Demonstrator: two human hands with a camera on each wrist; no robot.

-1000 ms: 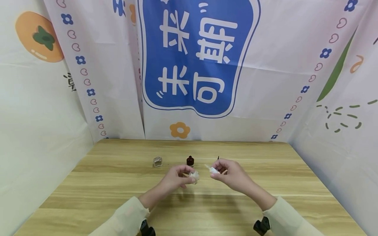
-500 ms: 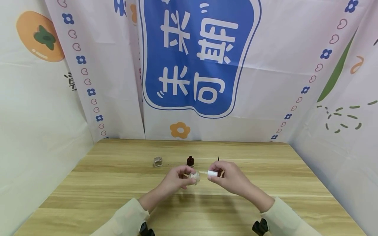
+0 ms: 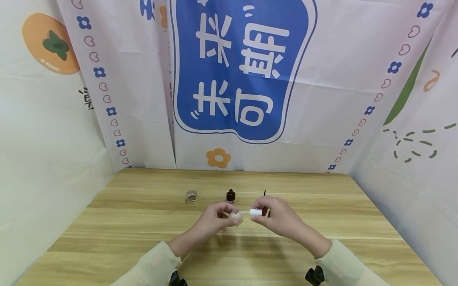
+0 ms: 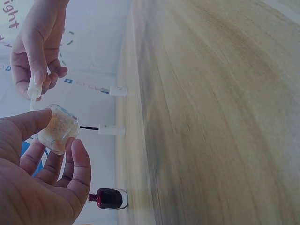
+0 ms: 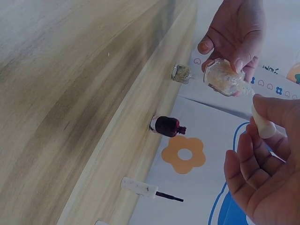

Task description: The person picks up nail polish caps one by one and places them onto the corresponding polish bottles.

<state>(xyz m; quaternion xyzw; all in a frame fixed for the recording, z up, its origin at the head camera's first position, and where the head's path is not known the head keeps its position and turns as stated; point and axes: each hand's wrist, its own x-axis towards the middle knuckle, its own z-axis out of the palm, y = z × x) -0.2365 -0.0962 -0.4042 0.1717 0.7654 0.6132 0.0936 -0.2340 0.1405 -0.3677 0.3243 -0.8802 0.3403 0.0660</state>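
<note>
My left hand (image 3: pixel 214 218) holds a clear glass nail polish bottle (image 3: pixel 237 217) with pale flakes inside, pinched between thumb and fingers. The bottle is tilted, its neck towards my right hand (image 3: pixel 279 213). Between thumb and fingertips, that hand pinches a white nail polish cap (image 3: pixel 255 212), lying level. A thin pale brush (image 3: pixel 245 212) runs from the cap to the bottle's neck. In the right wrist view its end is at the neck (image 5: pixel 246 88); how far it reaches inside, I cannot tell. Both hands are above the wooden table (image 3: pixel 143 234).
An uncapped dark red polish bottle (image 3: pixel 230 196) stands behind the hands, with a clear glittery bottle (image 3: pixel 191 196) to its left. One white cap (image 4: pixel 112 130) stands brush-up on the table, and another white cap (image 4: pixel 118 91) stands near it. Printed cloth (image 3: pixel 322 119) hangs behind.
The right hand has turned the white cap from tilted to level and moved it slightly left. Its brush has come to the bottle's neck. The left hand has barely shifted.
</note>
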